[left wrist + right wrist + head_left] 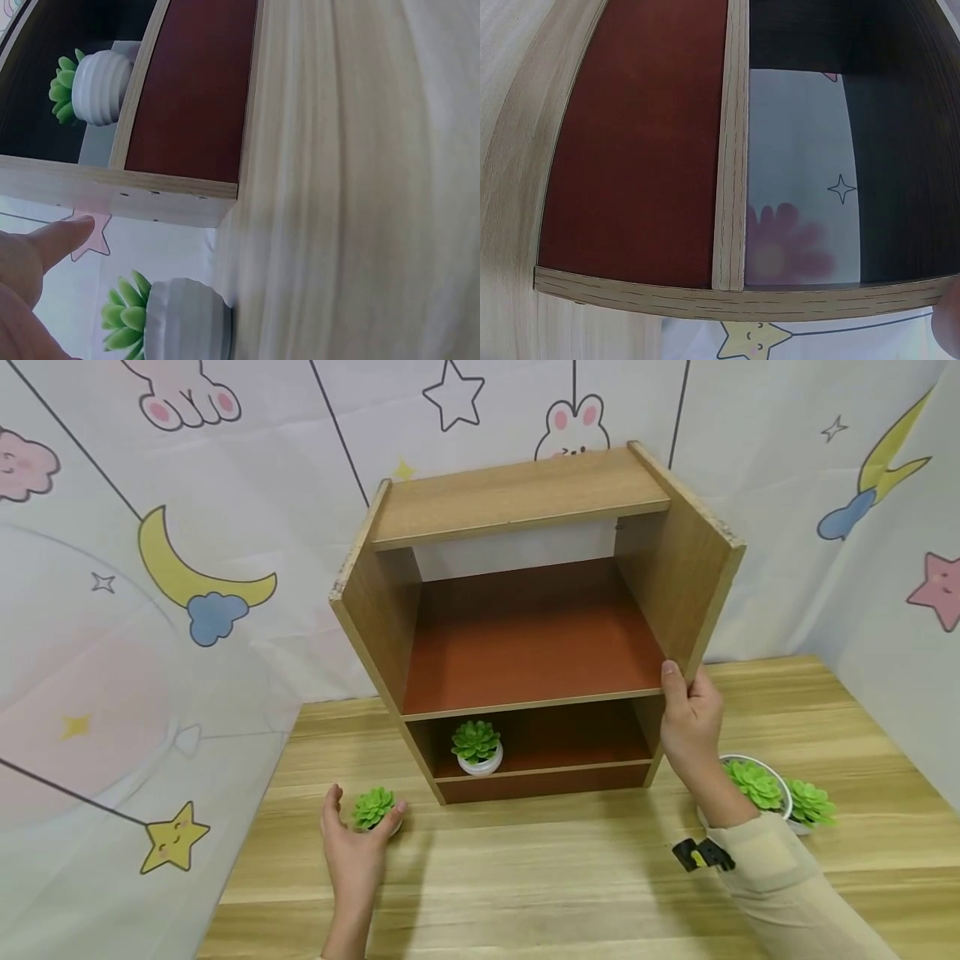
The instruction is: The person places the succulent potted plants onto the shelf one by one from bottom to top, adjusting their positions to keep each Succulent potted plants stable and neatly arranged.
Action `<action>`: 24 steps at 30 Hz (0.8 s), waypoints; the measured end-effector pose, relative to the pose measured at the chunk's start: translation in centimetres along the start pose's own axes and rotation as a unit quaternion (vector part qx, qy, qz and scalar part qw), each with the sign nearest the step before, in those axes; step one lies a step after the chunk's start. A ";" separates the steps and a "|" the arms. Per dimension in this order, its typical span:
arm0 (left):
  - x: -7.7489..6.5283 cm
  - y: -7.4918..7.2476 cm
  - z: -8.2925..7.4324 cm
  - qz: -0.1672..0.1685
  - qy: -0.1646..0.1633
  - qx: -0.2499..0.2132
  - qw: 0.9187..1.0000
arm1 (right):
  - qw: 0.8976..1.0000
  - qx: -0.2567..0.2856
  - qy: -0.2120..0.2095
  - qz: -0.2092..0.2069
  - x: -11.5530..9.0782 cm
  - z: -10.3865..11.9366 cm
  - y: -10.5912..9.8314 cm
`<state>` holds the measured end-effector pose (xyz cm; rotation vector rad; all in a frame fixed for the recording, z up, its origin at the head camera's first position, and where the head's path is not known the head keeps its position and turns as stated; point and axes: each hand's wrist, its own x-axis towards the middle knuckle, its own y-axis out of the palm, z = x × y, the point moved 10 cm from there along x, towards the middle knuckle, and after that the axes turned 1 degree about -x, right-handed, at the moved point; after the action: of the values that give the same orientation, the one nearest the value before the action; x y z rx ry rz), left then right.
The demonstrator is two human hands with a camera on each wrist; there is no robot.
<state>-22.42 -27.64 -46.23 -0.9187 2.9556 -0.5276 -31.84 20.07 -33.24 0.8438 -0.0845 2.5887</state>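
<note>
A small wooden shelf unit (532,627) with red-brown boards stands upright on the table. At its right side panel my right hand (692,722) grips the front edge, thumb on the front and fingers behind. A green potted succulent (372,810) in a white pot stands on the table left of the unit. Around it my left hand (356,852) is spread, thumb to the right and fingers to the left; in the left wrist view the white pot (187,322) shows below the fingers. Another potted succulent (478,748) sits at the left of the lower compartment.
Behind my right forearm is a white-handled container with a succulent (752,785) in it. Beside that stands another succulent (812,803). A printed cloth backdrop (300,460) hangs behind and along both sides of the wood-grain table (540,885).
</note>
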 end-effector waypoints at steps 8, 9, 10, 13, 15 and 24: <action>-0.1 0.1 1.4 0.019 -0.035 0.002 0.999 | 1.000 0.002 0.006 0.005 -0.2 -0.4 0.3; -0.1 0.1 1.5 0.022 -0.037 0.003 0.999 | 1.000 0.002 0.006 0.006 -0.2 -0.5 0.3; -0.2 0.1 1.6 0.024 -0.039 0.006 0.999 | 1.000 0.003 0.007 0.007 -0.2 -0.6 0.4; -0.1 0.2 1.7 0.028 -0.035 0.006 0.999 | 1.000 0.006 0.005 0.009 -0.1 -0.6 0.5; 0.0 0.3 1.7 0.028 -0.035 0.009 0.999 | 1.000 0.005 0.005 0.009 0.0 -0.6 0.4; 0.6 0.5 1.6 0.033 -0.032 0.032 0.998 | 1.000 0.002 0.000 0.004 -0.3 2.9 0.5</action>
<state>-22.98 -28.08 -47.79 -0.8144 2.8829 -0.5751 -30.21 19.01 -31.04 0.8460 -0.0829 2.5983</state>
